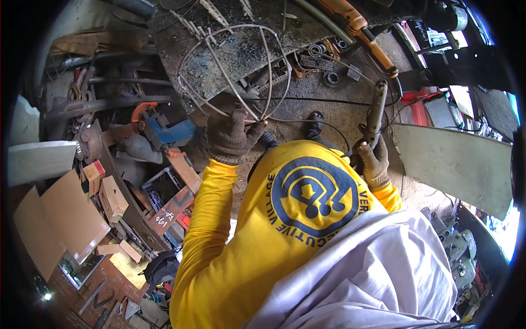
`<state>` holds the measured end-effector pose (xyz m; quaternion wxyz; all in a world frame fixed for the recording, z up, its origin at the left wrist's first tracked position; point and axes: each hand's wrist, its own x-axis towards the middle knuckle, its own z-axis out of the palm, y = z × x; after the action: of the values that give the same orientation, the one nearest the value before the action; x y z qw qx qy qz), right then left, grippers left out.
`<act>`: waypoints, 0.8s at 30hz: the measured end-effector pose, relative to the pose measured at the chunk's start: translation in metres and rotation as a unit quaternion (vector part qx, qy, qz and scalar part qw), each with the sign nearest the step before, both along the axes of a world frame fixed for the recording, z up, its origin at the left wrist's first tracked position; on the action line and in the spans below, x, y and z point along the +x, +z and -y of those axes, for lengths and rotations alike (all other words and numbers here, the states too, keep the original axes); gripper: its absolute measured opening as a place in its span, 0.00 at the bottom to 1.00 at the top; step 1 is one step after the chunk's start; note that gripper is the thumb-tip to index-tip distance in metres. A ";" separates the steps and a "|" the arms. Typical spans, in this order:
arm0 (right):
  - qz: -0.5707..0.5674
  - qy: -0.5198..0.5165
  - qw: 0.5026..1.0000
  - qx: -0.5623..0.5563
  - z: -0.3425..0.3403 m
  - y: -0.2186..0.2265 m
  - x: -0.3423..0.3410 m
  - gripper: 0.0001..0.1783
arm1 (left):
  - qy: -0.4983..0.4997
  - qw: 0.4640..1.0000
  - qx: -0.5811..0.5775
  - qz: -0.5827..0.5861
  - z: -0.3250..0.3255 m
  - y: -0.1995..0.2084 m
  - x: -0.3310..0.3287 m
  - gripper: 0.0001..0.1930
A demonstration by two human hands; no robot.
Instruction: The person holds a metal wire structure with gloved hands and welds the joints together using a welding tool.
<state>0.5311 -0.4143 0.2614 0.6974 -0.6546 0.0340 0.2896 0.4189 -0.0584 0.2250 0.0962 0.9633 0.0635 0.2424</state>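
My left hand, in a brown knitted glove, is closed around the gathered rod ends of a frame of bent metal rods. The frame's loops spread upward like an open cage, partly over the metal table. On the right, my right hand, gloved too, grips a long, worn grey tool that looks like a welding electrode holder. It points away from me, and a thin rod appears to run from its far end toward the left. My fingers partly hide its handle.
A dusty metal table stands ahead, with an orange power tool at its right. Cables cross the floor. To the left are a blue machine and cardboard; a pale sheet lies at right.
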 end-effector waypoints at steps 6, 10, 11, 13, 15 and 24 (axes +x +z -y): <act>-0.001 0.006 1.000 0.000 0.000 0.001 0.001 0.29 | -0.007 1.000 0.010 0.015 0.000 0.001 0.002 0.29; -0.010 0.007 1.000 0.010 0.000 0.000 0.001 0.28 | -0.007 1.000 0.002 0.009 0.000 0.004 0.003 0.29; -0.014 0.006 1.000 0.009 0.000 0.000 0.001 0.28 | -0.009 1.000 -0.003 0.012 0.000 0.004 0.004 0.29; -0.020 0.004 1.000 0.006 0.000 0.000 0.001 0.28 | -0.014 1.000 -0.008 0.014 -0.001 0.005 0.005 0.29; -0.024 0.006 1.000 0.006 0.001 0.000 0.001 0.28 | -0.014 1.000 -0.008 0.013 0.000 0.008 0.005 0.29; -0.014 0.013 1.000 -0.015 -0.002 -0.001 0.000 0.37 | -0.006 1.000 -0.017 0.019 0.000 -0.001 0.002 0.29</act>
<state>0.5309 -0.4127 0.2608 0.6831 -0.6615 0.0400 0.3070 0.4210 -0.0580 0.2245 0.1154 0.9572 0.0601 0.2587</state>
